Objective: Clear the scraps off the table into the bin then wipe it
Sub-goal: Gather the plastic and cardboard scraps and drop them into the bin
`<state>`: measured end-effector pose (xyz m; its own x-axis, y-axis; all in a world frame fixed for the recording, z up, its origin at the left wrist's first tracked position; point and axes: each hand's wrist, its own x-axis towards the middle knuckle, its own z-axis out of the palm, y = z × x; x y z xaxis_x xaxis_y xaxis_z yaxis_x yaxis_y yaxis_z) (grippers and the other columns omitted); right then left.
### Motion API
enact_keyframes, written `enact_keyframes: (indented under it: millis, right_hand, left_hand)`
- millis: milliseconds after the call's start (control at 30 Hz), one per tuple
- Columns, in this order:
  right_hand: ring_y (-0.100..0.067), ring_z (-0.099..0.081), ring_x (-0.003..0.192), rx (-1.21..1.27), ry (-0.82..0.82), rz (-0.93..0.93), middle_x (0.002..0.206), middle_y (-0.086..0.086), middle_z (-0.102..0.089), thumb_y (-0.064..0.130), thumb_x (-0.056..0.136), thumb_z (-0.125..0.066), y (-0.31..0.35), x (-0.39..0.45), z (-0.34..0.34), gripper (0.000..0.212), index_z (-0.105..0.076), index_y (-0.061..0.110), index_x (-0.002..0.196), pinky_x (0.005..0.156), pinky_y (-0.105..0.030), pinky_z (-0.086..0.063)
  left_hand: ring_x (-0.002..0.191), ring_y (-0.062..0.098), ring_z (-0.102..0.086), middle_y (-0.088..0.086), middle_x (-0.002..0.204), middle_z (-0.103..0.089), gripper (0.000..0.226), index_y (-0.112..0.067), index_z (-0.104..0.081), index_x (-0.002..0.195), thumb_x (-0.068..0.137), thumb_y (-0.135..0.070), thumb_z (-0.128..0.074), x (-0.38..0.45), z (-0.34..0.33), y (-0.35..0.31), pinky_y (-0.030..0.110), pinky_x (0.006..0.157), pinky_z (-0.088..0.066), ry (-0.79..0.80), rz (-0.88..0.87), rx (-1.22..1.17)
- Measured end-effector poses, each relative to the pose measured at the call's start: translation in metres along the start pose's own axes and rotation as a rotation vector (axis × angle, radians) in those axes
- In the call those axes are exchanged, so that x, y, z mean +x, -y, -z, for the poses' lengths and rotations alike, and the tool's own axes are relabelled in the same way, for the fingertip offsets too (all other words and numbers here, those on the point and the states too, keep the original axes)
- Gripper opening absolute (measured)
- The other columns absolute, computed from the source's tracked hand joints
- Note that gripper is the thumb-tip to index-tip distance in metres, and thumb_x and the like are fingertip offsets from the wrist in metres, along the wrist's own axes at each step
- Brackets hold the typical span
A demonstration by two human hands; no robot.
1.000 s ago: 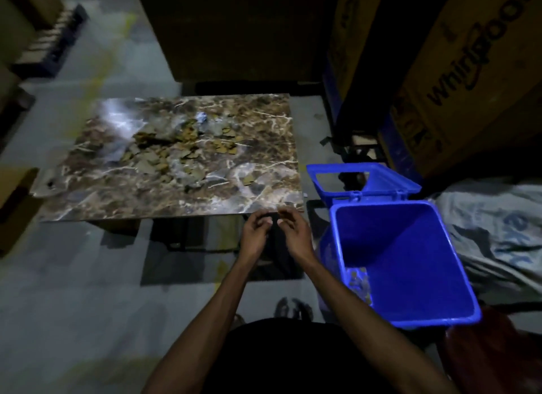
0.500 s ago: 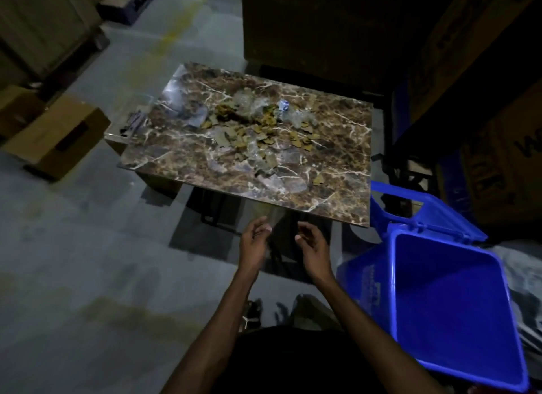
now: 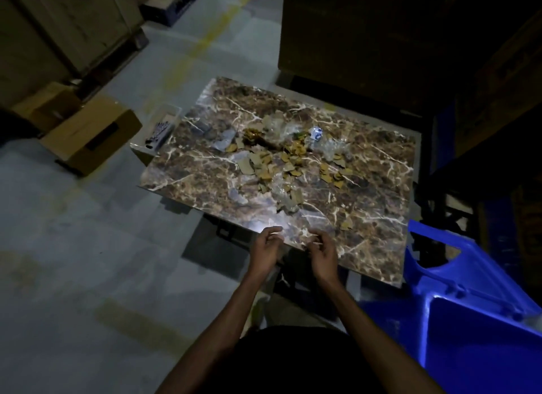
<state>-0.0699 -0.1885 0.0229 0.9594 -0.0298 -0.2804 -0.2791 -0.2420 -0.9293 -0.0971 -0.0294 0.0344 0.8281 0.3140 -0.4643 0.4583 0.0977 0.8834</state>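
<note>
A low table with a brown marbled top (image 3: 366,217) stands ahead of me. Several cardboard and clear plastic scraps (image 3: 281,165) lie scattered over its middle. The blue bin (image 3: 475,329) stands open on the floor at the table's right, its lid hanging back. My left hand (image 3: 265,253) and my right hand (image 3: 322,256) hover side by side at the table's near edge, fingers loosely curled, with nothing visible in either.
A small cardboard box (image 3: 88,135) sits on the floor to the left. An open container with dark items (image 3: 159,130) rests at the table's left corner. Large cartons (image 3: 366,36) rise behind and to the right. Grey floor spreads to the left.
The view has swung left and closer to the table. Both hands have moved forward to the table's near edge and stay apart; the bin now sits at the frame's lower right.
</note>
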Motion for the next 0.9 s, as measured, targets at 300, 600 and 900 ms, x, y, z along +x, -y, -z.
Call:
enact_keyframes:
  millis: [300, 600, 900]
  right_hand:
    - [-0.023, -0.053, 0.103, -0.190, -0.205, -0.064, 0.117, -0.014, -0.055, 0.007, 0.091, -0.058, 0.007, 0.091, 0.007, 0.039, -0.058, -0.003, 0.128, 0.086, -0.021, -0.041]
    - [-0.047, -0.044, 0.126, -0.468, -0.385, -0.331, 0.133, -0.029, -0.044, 0.000, 0.073, -0.071, -0.036, 0.134, 0.046, 0.064, -0.051, -0.005, 0.134, 0.110, -0.046, -0.034]
    - [-0.033, -0.056, 0.116, -0.390, 0.012, -0.076, 0.132, -0.019, -0.046, -0.010, 0.084, -0.063, 0.009, 0.167, -0.026, 0.052, -0.054, 0.001, 0.134, 0.090, -0.017, -0.037]
  left_hand:
    - [0.067, 0.023, -0.057, 0.013, 0.092, -0.063, 0.036, -0.015, -0.061, 0.117, 0.087, 0.005, -0.068, 0.088, -0.021, -0.030, 0.036, 0.062, -0.048, -0.164, 0.220, -0.061]
    - [0.102, 0.020, -0.062, 0.009, 0.132, -0.050, 0.089, -0.017, -0.039, 0.145, 0.072, -0.003, -0.087, 0.135, -0.050, -0.037, 0.013, 0.057, -0.051, -0.149, 0.227, 0.210]
    - [0.098, 0.019, -0.063, 0.008, 0.115, -0.063, 0.078, -0.009, -0.047, 0.141, 0.074, -0.007, -0.087, 0.163, -0.054, -0.050, 0.004, 0.059, -0.044, 0.097, 0.178, 0.418]
